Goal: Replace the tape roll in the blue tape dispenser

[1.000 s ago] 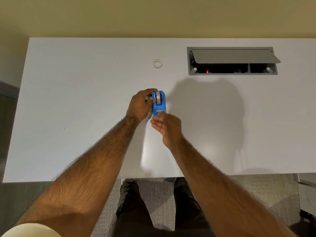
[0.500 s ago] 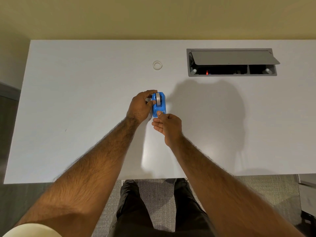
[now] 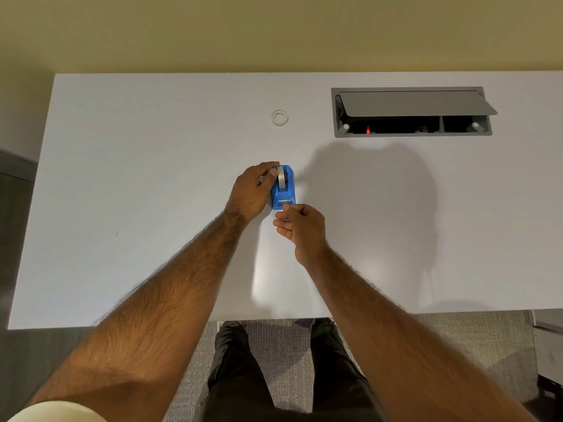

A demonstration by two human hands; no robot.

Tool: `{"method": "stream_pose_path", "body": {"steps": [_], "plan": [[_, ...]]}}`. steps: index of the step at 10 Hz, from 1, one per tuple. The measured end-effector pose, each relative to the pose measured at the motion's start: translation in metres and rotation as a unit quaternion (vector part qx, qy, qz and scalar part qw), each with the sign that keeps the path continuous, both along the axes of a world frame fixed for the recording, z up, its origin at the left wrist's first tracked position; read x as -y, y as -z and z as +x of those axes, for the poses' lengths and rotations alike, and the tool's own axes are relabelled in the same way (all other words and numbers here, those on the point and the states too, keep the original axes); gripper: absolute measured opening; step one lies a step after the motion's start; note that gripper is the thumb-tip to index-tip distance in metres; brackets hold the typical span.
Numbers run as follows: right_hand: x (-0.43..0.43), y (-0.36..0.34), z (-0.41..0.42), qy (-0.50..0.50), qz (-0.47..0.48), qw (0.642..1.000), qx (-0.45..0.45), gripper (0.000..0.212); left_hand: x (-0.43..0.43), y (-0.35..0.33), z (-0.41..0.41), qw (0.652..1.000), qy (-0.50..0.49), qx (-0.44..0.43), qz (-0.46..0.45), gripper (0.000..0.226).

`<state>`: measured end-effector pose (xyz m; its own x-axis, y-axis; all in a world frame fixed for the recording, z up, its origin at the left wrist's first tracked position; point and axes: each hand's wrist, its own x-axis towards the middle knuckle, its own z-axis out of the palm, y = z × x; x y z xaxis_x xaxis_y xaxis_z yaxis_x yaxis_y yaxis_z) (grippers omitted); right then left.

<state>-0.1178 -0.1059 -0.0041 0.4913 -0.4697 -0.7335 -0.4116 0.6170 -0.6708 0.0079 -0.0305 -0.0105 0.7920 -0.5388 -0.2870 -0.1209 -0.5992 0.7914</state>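
The blue tape dispenser stands on the white desk near the middle, with a pale tape roll seated in its slot. My left hand grips the dispenser's left side, fingers curled over the roll's far end. My right hand sits just in front of the cutter end, thumb and forefinger pinched together at the blade; whether tape is between them is too small to tell. A second, clear tape roll lies flat on the desk farther back.
An open grey cable hatch is set into the desk at the back right, its lid tilted up. A yellow wall runs behind the desk. My legs and grey carpet show below the desk's near edge.
My right hand has shifted from an open palm under the cutter to a pinch at the blade. My left hand and the dispenser have stayed put.
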Motion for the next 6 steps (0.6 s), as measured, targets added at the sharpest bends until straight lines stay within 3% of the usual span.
{"method": "stream_pose_path", "body": {"steps": [4, 6], "plan": [[0.01, 0.001, 0.0, -0.054, -0.042, 0.996, -0.056, 0.012, -0.006, -0.001, -0.004, 0.999, 0.038, 0.012, 0.035, 0.044], [0.029, -0.006, 0.007, -0.103, -0.152, 0.977, -0.106, 0.013, -0.015, -0.007, -0.007, 0.996, 0.052, 0.029, 0.064, 0.044]]}}
